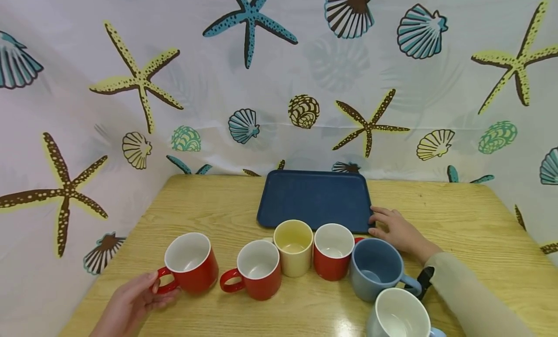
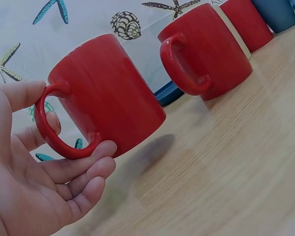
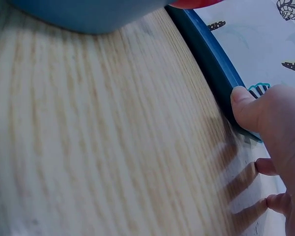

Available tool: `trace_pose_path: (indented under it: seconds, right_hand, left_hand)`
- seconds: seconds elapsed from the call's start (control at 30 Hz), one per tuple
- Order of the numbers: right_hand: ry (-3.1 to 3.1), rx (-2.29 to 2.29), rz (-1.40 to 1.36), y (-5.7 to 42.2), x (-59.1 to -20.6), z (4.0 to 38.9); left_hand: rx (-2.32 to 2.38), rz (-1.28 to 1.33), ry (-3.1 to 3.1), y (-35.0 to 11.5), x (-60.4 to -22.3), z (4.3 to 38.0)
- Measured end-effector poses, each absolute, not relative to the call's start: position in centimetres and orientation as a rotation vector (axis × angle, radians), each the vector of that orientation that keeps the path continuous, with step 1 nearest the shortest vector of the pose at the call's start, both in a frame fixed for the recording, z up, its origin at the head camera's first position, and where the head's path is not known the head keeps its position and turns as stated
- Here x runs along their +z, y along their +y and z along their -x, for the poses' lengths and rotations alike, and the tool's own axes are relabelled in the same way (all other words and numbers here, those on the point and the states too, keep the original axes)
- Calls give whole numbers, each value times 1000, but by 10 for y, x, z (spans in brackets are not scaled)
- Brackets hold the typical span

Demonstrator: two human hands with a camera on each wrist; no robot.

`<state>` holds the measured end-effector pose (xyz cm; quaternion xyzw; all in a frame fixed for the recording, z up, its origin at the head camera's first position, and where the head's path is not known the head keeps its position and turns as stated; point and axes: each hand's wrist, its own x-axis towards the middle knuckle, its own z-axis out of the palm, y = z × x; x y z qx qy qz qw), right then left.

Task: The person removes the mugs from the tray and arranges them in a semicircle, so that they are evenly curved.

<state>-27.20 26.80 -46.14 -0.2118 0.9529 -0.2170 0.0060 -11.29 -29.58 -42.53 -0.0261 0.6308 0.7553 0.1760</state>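
Observation:
My left hand (image 1: 135, 298) pinches the handle of a red mug (image 1: 198, 276) with a white inside. In the left wrist view this mug (image 2: 108, 93) leans, its base a little above its shadow on the table. A second red mug (image 1: 266, 284) stands just to its right, handle to the left. My right hand (image 1: 398, 233) is at the near right corner of a dark blue tray (image 1: 316, 199). The right wrist view shows its thumb (image 3: 246, 108) against the tray edge (image 3: 209, 59), two other fingertips low beside the corner; the remaining fingers are hidden.
A cream mug (image 1: 296, 259), another red mug (image 1: 331, 264) and a blue mug (image 1: 370, 279) stand close together before the tray. A light blue mug (image 1: 372, 322) with a white inside is nearest me, below my right forearm. Patterned cloth (image 1: 279, 75) hangs behind the wooden table (image 1: 218, 201).

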Motion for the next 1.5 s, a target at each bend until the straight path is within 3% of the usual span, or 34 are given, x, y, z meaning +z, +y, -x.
trace_pose_path:
  seconds: [0.57, 0.9, 1.5]
  right_hand:
    - [2986, -707, 662, 271, -461, 273]
    - [2985, -717, 660, 271, -458, 274]
    - [2965, -751, 624, 270, -462, 272]
  left_hand:
    - [2071, 364, 1463, -298, -423, 68]
    - [2047, -71, 1115, -281, -420, 63]
    - [1988, -43, 1418, -244, -420, 71]
